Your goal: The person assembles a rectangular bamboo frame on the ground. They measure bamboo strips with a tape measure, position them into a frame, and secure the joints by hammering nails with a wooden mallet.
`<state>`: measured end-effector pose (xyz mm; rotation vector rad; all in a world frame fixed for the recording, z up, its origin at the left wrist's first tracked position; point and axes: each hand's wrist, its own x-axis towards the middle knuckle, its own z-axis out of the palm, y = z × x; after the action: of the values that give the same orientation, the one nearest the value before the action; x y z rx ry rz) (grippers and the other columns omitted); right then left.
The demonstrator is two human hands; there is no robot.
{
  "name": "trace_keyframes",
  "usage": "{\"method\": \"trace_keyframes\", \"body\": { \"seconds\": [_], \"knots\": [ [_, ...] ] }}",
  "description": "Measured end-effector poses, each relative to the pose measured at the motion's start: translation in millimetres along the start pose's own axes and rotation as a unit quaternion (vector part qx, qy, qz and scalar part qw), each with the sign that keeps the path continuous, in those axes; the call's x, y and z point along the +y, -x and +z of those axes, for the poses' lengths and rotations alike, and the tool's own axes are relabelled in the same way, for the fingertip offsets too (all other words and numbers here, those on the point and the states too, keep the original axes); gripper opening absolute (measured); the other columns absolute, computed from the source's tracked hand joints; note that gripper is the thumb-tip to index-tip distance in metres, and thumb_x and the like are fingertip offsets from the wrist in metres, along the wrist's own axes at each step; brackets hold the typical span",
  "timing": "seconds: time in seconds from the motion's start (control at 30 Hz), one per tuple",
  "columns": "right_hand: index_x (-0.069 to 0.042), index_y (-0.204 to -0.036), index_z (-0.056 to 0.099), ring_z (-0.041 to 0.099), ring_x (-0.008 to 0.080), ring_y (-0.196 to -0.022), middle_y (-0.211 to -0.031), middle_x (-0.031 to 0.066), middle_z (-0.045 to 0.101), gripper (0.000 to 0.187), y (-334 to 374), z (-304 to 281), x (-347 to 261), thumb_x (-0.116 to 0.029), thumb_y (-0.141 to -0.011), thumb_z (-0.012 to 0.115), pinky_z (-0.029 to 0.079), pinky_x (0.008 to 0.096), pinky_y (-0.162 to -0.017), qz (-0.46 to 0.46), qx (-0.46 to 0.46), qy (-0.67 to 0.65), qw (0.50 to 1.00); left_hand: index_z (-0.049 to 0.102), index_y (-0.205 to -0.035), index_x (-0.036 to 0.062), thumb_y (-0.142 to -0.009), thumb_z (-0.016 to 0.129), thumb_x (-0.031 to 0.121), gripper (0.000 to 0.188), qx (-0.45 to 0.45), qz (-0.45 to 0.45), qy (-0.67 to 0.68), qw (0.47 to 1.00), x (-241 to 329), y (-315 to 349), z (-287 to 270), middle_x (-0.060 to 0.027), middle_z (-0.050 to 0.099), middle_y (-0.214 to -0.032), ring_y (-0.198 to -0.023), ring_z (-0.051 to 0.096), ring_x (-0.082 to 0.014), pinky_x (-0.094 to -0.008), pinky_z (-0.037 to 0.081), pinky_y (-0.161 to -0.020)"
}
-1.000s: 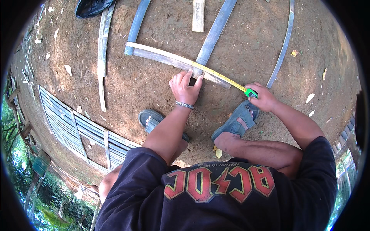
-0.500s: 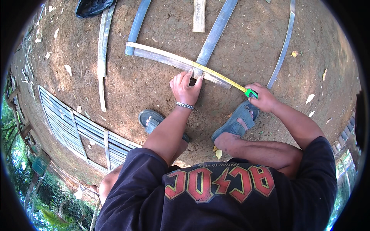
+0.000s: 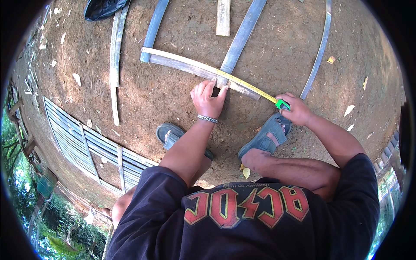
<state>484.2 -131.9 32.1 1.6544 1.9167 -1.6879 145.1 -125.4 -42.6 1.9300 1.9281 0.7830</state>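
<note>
A yellow tape measure blade (image 3: pixel 249 88) stretches along a grey wooden or bamboo cross slat (image 3: pixel 182 67), from its far left end to the green tape measure case (image 3: pixel 282 105). My right hand (image 3: pixel 297 109) is closed around that case, just beyond the slat's right end. My left hand (image 3: pixel 209 99) grips the near edge of the cross slat, thumb and forefinger on either side of where a long grey slat (image 3: pixel 243 39) meets it. Another long slat (image 3: pixel 154 30) meets the cross slat's left end. The fingertips under the slat are partly hidden.
Loose slats lie on the dirt to the left (image 3: pixel 115 52), at the top middle (image 3: pixel 223 17) and to the right (image 3: pixel 318 56). A slatted panel (image 3: pixel 91 147) rests at lower left. A black plastic bag (image 3: pixel 104 8) sits at top left. My sandalled feet (image 3: pixel 266 136) are close by.
</note>
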Motion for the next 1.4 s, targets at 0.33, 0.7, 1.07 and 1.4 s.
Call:
{"method": "trace_keyframes", "body": {
  "seconds": [0.33, 0.7, 1.07, 1.4],
  "knots": [
    [-0.006, -0.132, 0.058, 0.062, 0.0378, -0.111, -0.116, 0.0181, 0.060, 0.049, -0.4, -0.3, 1.3, -0.015, -0.084, 0.066, 0.050, 0.0432, -0.098, 0.010, -0.011, -0.005, 1.000, 0.072, -0.102, 0.0089, -0.069, 0.092, 0.025, 0.042, -0.004, 0.000, 0.004, 1.000, 1.1, -0.3, -1.6, -0.0068, 0.069, -0.101, -0.094, 0.065, -0.0289, -0.0438, 0.047, -0.086],
    [-0.006, -0.131, 0.059, 0.062, 0.0376, -0.110, -0.116, 0.0179, 0.060, 0.049, -1.4, 1.0, 2.5, -0.016, -0.084, 0.065, 0.050, 0.0433, -0.097, 0.011, -0.008, 0.001, 1.000, 0.072, -0.098, 0.0072, -0.069, 0.091, 0.026, 0.040, 0.005, -0.018, 0.000, 1.000, 3.5, -0.8, 0.7, -0.0070, 0.070, -0.101, -0.096, 0.066, -0.0281, -0.0433, 0.047, -0.088],
    [-0.006, -0.131, 0.059, 0.061, 0.0384, -0.112, -0.117, 0.0183, 0.059, 0.049, -1.2, -0.1, 0.0, -0.015, -0.083, 0.064, 0.050, 0.0439, -0.098, 0.019, -0.010, 0.004, 1.000, 0.072, -0.099, 0.0075, -0.069, 0.091, 0.025, 0.040, 0.005, -0.023, 0.004, 1.000, 1.5, 0.7, 2.5, -0.0076, 0.070, -0.102, -0.097, 0.066, -0.0285, -0.0436, 0.048, -0.089],
    [-0.007, -0.131, 0.059, 0.061, 0.0384, -0.112, -0.117, 0.0181, 0.059, 0.048, -2.2, 0.0, 2.0, -0.015, -0.083, 0.064, 0.049, 0.0437, -0.098, 0.020, -0.015, 0.006, 1.000, 0.072, -0.099, 0.0082, -0.066, 0.093, 0.023, 0.042, 0.010, -0.011, 0.012, 1.000, -0.7, 1.5, 1.0, -0.0072, 0.070, -0.102, -0.096, 0.066, -0.0289, -0.0439, 0.048, -0.087]
  ]
}}
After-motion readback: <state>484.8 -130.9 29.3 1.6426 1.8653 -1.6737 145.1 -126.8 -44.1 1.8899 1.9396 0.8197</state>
